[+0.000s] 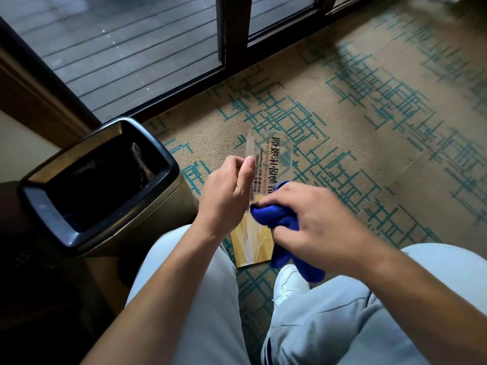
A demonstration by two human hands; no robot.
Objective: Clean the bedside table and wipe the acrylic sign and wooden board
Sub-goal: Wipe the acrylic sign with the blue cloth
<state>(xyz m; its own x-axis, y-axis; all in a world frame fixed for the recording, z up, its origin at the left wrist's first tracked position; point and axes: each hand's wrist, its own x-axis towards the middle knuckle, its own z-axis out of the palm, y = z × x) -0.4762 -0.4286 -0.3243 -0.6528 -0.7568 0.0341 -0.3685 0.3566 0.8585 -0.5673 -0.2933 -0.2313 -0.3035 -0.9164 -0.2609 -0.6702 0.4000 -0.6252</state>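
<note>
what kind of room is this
Probably a hotel guest room: patterned carpet, a metal waste bin beside glass balcony doors, and a clear acrylic sign printed with WiFi details.

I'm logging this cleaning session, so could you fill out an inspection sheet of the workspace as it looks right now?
Surface: patterned carpet; no table top in view.
Job's things: clear sign held up, blue cloth against its lower end; wooden board below.
Clutter: open bin at left.
Grippers: left hand pinches the sign's edge; right hand grips the cloth.
Cables: nothing seen.
Surroundings: glass door, decking outside.
</note>
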